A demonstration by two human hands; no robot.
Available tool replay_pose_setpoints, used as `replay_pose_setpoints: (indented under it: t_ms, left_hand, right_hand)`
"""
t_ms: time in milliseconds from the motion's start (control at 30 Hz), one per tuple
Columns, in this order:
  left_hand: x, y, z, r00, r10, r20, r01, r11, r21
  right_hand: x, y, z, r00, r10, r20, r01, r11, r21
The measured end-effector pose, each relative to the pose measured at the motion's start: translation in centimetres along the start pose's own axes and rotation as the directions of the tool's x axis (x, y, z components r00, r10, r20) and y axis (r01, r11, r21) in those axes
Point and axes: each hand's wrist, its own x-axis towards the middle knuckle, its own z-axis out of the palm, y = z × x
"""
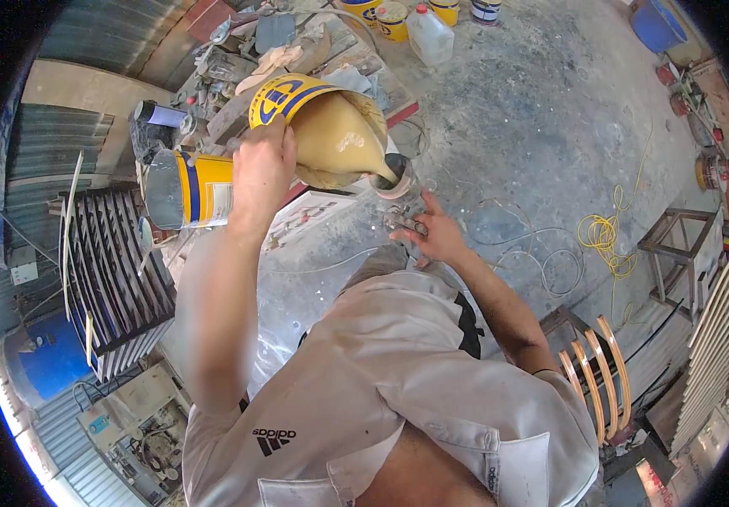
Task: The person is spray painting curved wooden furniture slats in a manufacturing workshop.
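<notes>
My left hand (pixel 263 169) grips the rim of a yellow bucket (pixel 276 95) and holds it tipped over to the right. Cream-coloured liquid (pixel 331 139) fills its lower side and runs over the lip. The stream goes into a small round cup (pixel 396 179) with a dark inside, just below the bucket's edge. Under that cup is a metal spray gun (pixel 405 221), which my right hand (pixel 442 232) holds by its body. Parts of the gun are hidden behind my fingers.
Left of the bucket stands another yellow bucket (pixel 206 193). A cluttered workbench (pixel 402 97) lies beyond. A translucent jug (pixel 429 38) is on the floor at the back. Yellow cord (pixel 605 232) and thin hoses lie right, near a metal frame (pixel 677 232). Dark slats (pixel 119 262) lean left.
</notes>
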Motion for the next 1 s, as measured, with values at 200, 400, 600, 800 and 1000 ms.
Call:
replay_pose_setpoints:
  t_ms: [200, 400, 600, 800, 1000]
  left_hand:
    - [0.0, 0.2, 0.1, 1.000, 0.012, -0.002, -0.012, 1.000, 0.002]
    - [0.0, 0.5, 0.4, 1.000, 0.015, 0.003, -0.015, 1.000, 0.012]
    - [-0.1, 0.6, 0.4, 1.000, 0.009, 0.004, -0.009, 1.000, 0.006]
    - [0.1, 1.0, 0.5, 1.000, 0.000, 0.026, -0.001, 1.000, 0.018]
    - [0.0, 0.9, 0.6, 0.999, 0.000, 0.040, -0.002, 0.999, 0.032]
  right_hand:
    - [0.0, -0.4, -0.5, 1.000, 0.019, 0.016, -0.019, 1.000, -0.007]
    - [-0.1, 0.0, -0.5, 0.999, 0.038, 0.035, -0.038, 0.999, 0.011]
    - [0.0, 0.3, -0.5, 1.000, -0.002, 0.018, 0.002, 1.000, -0.012]
    - [0.0, -0.2, -0.9, 0.996, 0.063, 0.070, -0.062, 0.998, -0.014]
    - [-0.2, 0.8, -0.2, 1.000, 0.010, 0.017, -0.010, 1.000, -0.013]
